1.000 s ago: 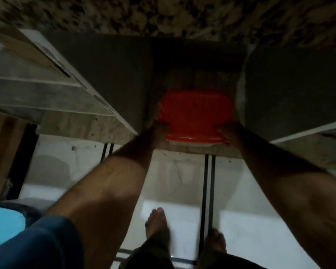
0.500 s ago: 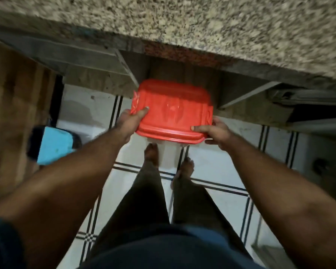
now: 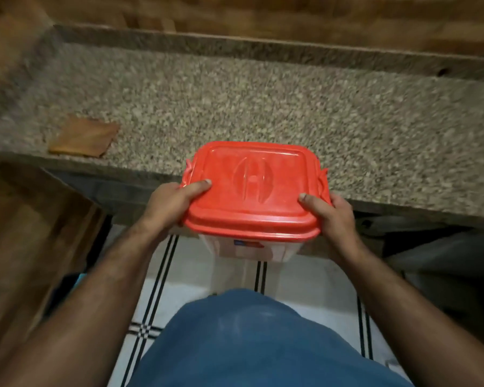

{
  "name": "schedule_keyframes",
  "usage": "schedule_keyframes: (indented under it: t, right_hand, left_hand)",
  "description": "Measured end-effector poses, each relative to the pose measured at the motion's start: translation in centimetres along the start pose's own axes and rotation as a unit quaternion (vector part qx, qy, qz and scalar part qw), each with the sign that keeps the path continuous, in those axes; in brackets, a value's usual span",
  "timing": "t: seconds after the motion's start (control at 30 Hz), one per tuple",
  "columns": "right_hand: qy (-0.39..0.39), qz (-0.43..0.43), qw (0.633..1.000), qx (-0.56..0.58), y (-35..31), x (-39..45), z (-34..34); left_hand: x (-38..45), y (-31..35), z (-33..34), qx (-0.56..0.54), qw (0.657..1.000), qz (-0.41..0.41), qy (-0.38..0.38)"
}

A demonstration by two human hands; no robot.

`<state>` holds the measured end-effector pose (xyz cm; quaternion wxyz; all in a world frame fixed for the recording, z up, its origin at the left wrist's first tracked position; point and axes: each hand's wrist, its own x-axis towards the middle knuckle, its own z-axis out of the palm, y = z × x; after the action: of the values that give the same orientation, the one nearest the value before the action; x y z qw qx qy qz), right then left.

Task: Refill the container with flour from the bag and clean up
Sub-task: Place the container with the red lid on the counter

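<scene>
I hold a clear plastic container (image 3: 252, 248) with a red clip-on lid (image 3: 252, 188) in front of me, at the front edge of the granite counter (image 3: 235, 101). My left hand (image 3: 171, 202) grips its left side with the thumb on the lid. My right hand (image 3: 330, 212) grips the right side, thumb also on the lid. The lid is closed. The container overlaps the counter's edge in view; whether it rests on it I cannot tell. No flour bag is in view.
A small wooden square (image 3: 84, 136) lies on the counter at the left. A wooden panel (image 3: 25, 238) stands at my left. Open cabinet space (image 3: 436, 247) lies under the counter at the right. White tiled floor (image 3: 196, 277) is below.
I lifted the container out of the cabinet under the counter and raised it to the counter's front edge. My view rose from the floor to the countertop.
</scene>
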<state>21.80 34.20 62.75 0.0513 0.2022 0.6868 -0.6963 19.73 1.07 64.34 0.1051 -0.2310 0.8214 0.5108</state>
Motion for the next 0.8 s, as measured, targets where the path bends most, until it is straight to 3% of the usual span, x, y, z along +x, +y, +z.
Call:
schedule_keyframes:
  t: [0.2,0.37,0.6,0.8]
  right_hand:
    - [-0.044,-0.057,0.995,0.072,-7.8,1.9,0.1]
    - [-0.011,-0.112,0.992,0.064,-11.8,6.3,1.6]
    - [0.043,-0.085,0.995,0.004,-12.8,15.0,5.0]
    - [0.038,-0.046,0.998,-0.033,-13.6,18.7,6.3]
  left_hand:
    - [-0.8,9.4,-3.8,0.008,0.998,0.061,0.016]
    - [3.2,14.0,-4.9,-0.020,0.990,0.129,0.051]
    - [14.5,16.1,-2.8,-0.008,0.992,0.117,0.048]
    - [20.3,16.4,-2.3,0.015,0.994,0.110,-0.011]
